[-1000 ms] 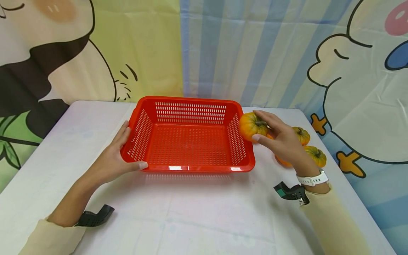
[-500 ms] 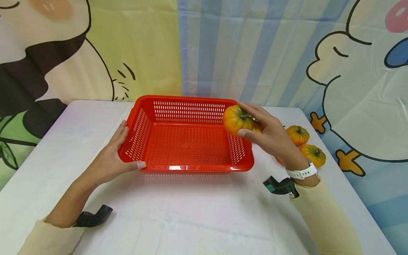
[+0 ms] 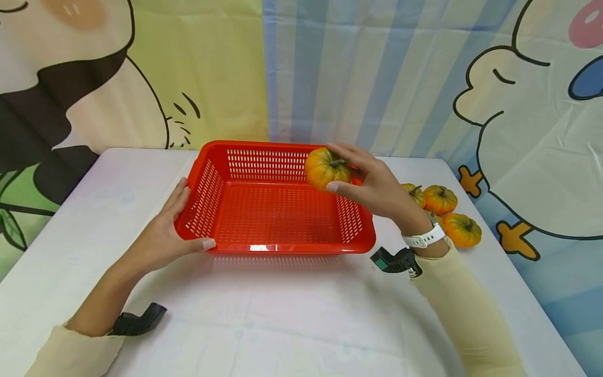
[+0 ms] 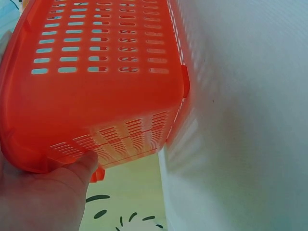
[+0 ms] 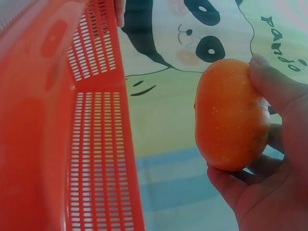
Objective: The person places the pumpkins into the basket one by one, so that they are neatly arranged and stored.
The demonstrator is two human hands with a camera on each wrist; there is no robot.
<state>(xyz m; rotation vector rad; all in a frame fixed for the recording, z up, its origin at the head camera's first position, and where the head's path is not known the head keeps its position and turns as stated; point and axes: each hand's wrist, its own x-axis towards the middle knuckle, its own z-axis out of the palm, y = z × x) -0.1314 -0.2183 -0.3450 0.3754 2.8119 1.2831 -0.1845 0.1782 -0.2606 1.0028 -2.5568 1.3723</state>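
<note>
A small orange-and-green pumpkin [image 3: 325, 168] is held by my right hand [image 3: 374, 186], thumb on the near side and fingers on the far side. It hangs over the right part of a red plastic basket [image 3: 292, 248], above the floor. In the right wrist view, the smooth orange underside of the pumpkin [image 5: 232, 115] shows between thumb and fingers, apart from the basket wall [image 5: 98, 163]. My left hand [image 3: 162, 238] grips the basket's left front corner, thumb over the front rim and fingers along the left side. The left wrist view shows the slotted outer wall [image 4: 96, 96].
Several more small pumpkins [image 3: 462, 230] lie together on the white table [image 3: 282, 314], right of the basket, partly behind my right forearm. A cartoon-printed curtain [image 3: 330, 68] hangs behind the table. Both wrists carry black devices [image 3: 138, 320].
My right hand has carried the pumpkin leftward, from beside the basket's right rim to over its inside. The left hand stays on the basket's corner.
</note>
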